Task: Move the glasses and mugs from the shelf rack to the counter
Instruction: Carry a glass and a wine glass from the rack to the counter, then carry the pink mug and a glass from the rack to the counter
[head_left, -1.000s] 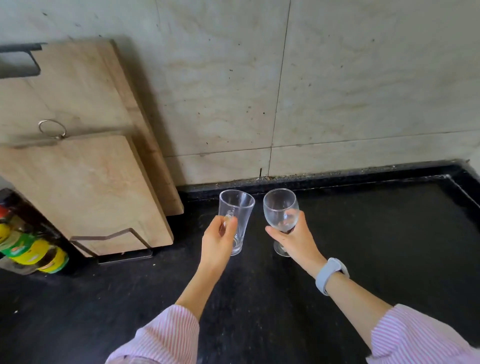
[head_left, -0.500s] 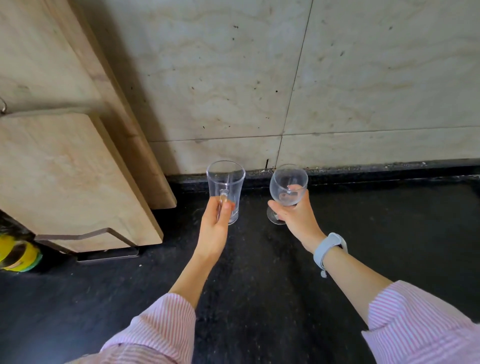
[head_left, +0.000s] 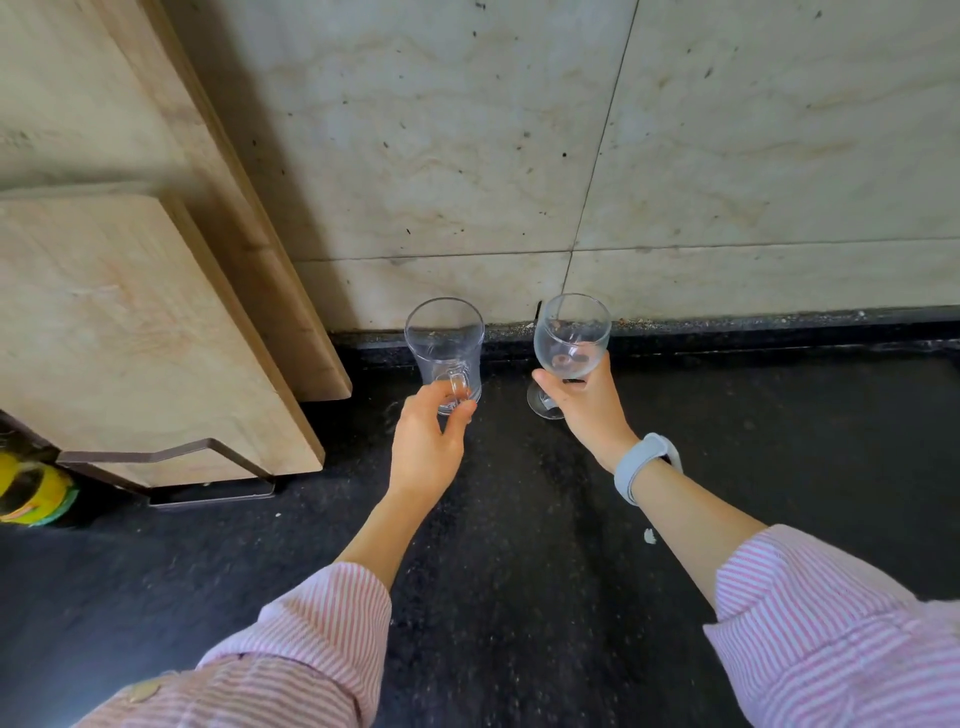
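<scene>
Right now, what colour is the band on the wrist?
Pale blue-grey. The wristband sits on the right wrist, clearest in the head view.

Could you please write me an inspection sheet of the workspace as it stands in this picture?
Surface: black speckled counter, with a small white fleck near the right forearm.
Job's things: clear glass mug and stemmed wine glass, both upright near the back wall; whether their bases rest on the counter cannot be told.
Clutter: two wooden cutting boards leaning in a metal stand; yellow-green container at the left edge.
Hands: left hand grips the mug's handle; right hand cups the wine glass bowl, with a pale blue wristband.
Cables: nothing seen.
Surroundings: beige tiled wall, spotted; shelf rack not in view.
</scene>
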